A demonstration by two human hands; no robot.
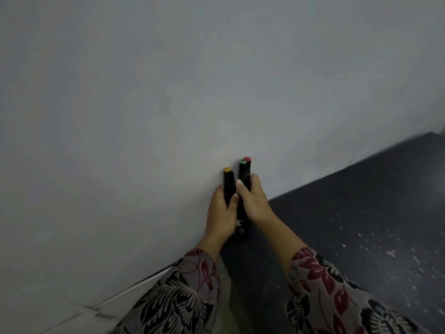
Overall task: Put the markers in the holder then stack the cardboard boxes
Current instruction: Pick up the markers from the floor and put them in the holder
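Both hands are raised in front of a grey wall, close together. My left hand (222, 210) grips a black marker with a yellow cap end (228, 177), held upright. My right hand (254, 201) grips two black markers side by side, one with a green cap end (242, 165) and one with a red cap end (247, 161). Their lower ends stick out below my palms. No holder and no cardboard boxes are in view.
A plain grey wall (168, 92) fills most of the view. A dark speckled surface (361, 213) runs along the right and bottom. A pale ledge (72, 319) shows at the bottom left. My patterned sleeves cover both forearms.
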